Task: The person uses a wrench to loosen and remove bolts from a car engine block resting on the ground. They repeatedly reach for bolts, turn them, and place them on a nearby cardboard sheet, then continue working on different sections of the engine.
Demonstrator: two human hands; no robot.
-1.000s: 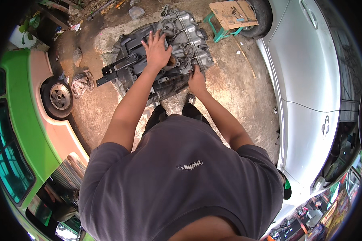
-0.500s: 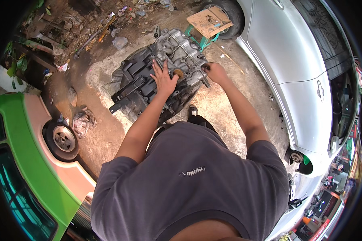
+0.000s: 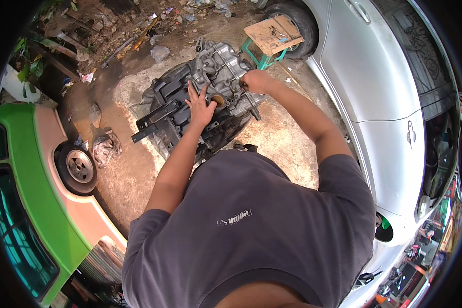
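Observation:
A grimy engine [image 3: 210, 65] of grey metal with black parts lies in front of me, with two dark brackets [image 3: 156, 115] jutting out to the left. My left hand [image 3: 199, 105] rests spread on it beside a brownish round opening [image 3: 218, 101]. At the engine's right side, my right hand [image 3: 254, 82] has curled fingers on the metal housing; whatever they grip is hidden.
A green stool with a wooden board [image 3: 269, 33] stands behind the engine. A silver car [image 3: 374, 92] lines the right; a green-and-peach vehicle [image 3: 46, 179] with a dark wheel is on the left. Litter [image 3: 159, 51] and planks lie at the back.
My right hand has moved up along the engine's right side, further from me than a second ago. My left hand still rests spread on the engine, slightly lower. The view has shifted.

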